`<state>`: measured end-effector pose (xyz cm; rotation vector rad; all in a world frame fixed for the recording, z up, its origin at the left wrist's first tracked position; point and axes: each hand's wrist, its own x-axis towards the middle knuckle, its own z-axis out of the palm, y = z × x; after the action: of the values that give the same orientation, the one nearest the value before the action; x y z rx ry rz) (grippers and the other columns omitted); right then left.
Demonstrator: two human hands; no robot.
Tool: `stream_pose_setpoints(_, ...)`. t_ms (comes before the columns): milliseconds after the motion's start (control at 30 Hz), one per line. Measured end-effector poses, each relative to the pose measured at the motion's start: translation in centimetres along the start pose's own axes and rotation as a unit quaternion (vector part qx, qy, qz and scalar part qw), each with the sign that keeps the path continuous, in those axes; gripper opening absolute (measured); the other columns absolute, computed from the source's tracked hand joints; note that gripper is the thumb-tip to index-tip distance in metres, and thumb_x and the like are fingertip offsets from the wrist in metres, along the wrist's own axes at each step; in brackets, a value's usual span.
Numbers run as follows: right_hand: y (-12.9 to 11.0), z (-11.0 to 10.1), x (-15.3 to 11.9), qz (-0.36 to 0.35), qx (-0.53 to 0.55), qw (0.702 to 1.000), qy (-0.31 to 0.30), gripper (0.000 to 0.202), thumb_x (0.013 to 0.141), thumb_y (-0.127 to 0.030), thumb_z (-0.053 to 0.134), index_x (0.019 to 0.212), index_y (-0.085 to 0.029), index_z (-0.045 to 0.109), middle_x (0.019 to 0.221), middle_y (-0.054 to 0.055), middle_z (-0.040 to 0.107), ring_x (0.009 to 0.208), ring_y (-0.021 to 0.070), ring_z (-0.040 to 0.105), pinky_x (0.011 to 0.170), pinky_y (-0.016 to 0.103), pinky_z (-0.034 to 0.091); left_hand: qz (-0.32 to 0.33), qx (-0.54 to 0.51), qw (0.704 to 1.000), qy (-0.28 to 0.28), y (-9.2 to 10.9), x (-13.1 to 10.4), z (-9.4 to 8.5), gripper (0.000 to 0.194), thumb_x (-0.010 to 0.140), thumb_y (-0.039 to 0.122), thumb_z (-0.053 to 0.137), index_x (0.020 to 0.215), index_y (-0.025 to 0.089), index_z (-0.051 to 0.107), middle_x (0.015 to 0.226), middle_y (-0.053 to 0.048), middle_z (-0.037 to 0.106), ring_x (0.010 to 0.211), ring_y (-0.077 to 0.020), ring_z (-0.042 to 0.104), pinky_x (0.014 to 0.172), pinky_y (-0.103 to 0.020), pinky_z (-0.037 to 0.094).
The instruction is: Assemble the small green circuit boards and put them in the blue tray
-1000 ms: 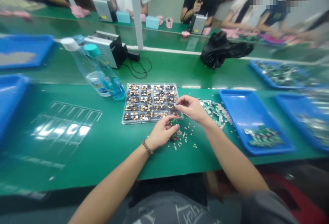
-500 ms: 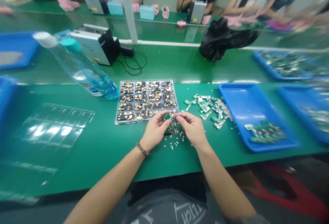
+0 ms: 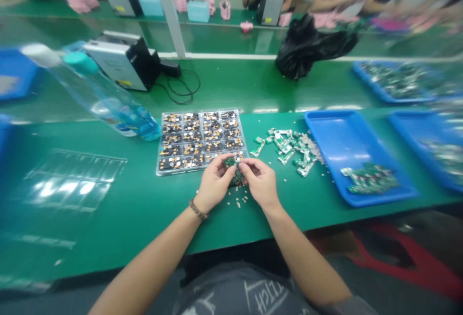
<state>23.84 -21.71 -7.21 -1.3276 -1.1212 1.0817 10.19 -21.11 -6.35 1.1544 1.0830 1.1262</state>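
My left hand (image 3: 216,180) is closed on a small green circuit board (image 3: 230,162), pinched between thumb and fingers. Close against it, my right hand (image 3: 259,180) has thumb and fingertips pressed together at the board's right edge; what they pinch is too small to make out. Under the hands lie many tiny pale pieces (image 3: 238,202) scattered on the green table. Just behind the left hand sits a clear compartment tray (image 3: 159,168) filled with small black, orange and white components. To the right is a loose pile of green-and-silver circuit boards (image 3: 285,147).
A blue tray (image 3: 334,127) holding circuit boards stands right, with another blue tray (image 3: 405,124) beyond it. Left are an empty clear plastic tray (image 3: 72,180) and tilted bottles (image 3: 119,112). Behind stand a grey-black device (image 3: 119,59) and a black plastic bag (image 3: 298,49). People sit opposite.
The view has shifted slightly, so the table things appear a little further left. Both hands stay together at the circuit board, with the right fingertips moved slightly against it.
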Motion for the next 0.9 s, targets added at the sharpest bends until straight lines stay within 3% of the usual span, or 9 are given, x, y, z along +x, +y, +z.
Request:
stream_pose_setpoints(233,0.21,0.04,0.01,-0.014,-0.012,1.0,0.003,0.025,0.081,-0.041,0.066,0.091,-0.019,0.071,0.087,0.005,0.072,0.078,0.0195,0.065,0.066,0.029,0.052,0.009,0.025,1.0,-0.006,0.01,0.02,-0.16,0.034,0.084,0.026,0.063,0.116,0.017,0.058,0.114,-0.008,0.065,0.102,-0.0182,0.063,0.092,-0.029,0.049)
stream_pose_setpoints(900,0.16,0.01,-0.04,-0.015,-0.009,1.0,-0.008,0.024,0.082,-0.04,0.065,0.091,-0.018,0.07,0.087,0.004,0.071,0.073,0.0175,0.064,0.064,0.027,0.051,-0.004,0.034,0.999,-0.004,-0.04,0.07,-0.25,0.035,0.084,0.025,0.063,0.117,0.016,0.056,0.108,-0.008,0.064,0.097,-0.0176,0.062,0.086,-0.028,0.05)
